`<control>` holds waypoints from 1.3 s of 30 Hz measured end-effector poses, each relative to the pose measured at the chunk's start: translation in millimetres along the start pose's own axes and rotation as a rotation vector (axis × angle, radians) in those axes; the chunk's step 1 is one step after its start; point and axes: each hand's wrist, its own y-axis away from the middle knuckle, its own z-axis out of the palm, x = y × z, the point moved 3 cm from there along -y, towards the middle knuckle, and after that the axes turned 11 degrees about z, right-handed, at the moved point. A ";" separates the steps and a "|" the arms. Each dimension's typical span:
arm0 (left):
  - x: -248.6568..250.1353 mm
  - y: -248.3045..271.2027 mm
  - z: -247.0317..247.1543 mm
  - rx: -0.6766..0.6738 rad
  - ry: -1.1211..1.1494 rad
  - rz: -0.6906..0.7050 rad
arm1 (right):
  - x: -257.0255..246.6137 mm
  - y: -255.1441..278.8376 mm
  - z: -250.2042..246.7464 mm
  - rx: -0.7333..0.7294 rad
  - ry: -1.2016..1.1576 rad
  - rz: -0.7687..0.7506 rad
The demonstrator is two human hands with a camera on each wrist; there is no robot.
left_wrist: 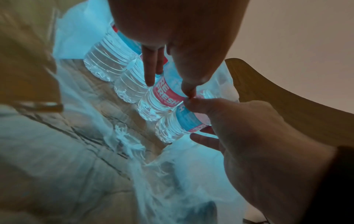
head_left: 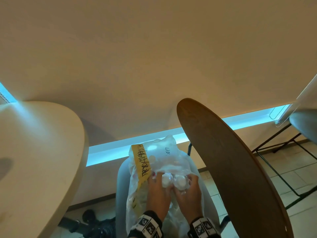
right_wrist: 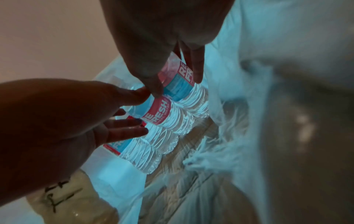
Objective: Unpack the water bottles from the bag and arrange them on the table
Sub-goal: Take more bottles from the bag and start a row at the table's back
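Note:
A clear plastic bag (head_left: 164,155) with a yellow handwritten tape strip (head_left: 141,162) lies on a grey chair seat (head_left: 122,186). Inside it, several clear water bottles with pink and blue labels lie side by side. Both hands are inside the bag's mouth. My left hand (head_left: 161,182) grips one bottle (left_wrist: 162,97) between thumb and fingers. My right hand (head_left: 187,185) grips the neighbouring bottle (right_wrist: 182,84). Two white caps (head_left: 179,181) show between the hands. Two more bottles (left_wrist: 109,60) lie beyond the left hand's fingers (left_wrist: 150,75).
A cream table (head_left: 42,152) stands to the left and a round brown wooden table (head_left: 231,169) to the right, with the chair in the gap between them. Black wire chair legs (head_left: 283,170) stand on the tiled floor at right. A dark wheeled base (head_left: 89,219) sits at lower left.

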 end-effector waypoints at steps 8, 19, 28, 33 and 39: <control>-2.8 20.5 0.4 -0.234 -0.166 0.197 | 10.6 22.2 -12.6 0.016 0.217 -0.165; 79.3 68.0 -142.9 -0.041 0.052 0.174 | -106.9 58.5 -100.5 -0.142 0.168 -0.296; 177.7 110.3 -308.3 0.200 -0.007 0.245 | -279.7 95.3 -128.0 -0.351 -0.106 -0.540; 199.2 126.2 -371.2 0.369 0.000 0.213 | -359.5 112.5 -100.4 -0.498 -0.261 -0.749; 195.9 134.0 -415.2 0.444 -0.135 0.076 | -415.4 130.4 -31.6 -0.616 -0.145 -0.899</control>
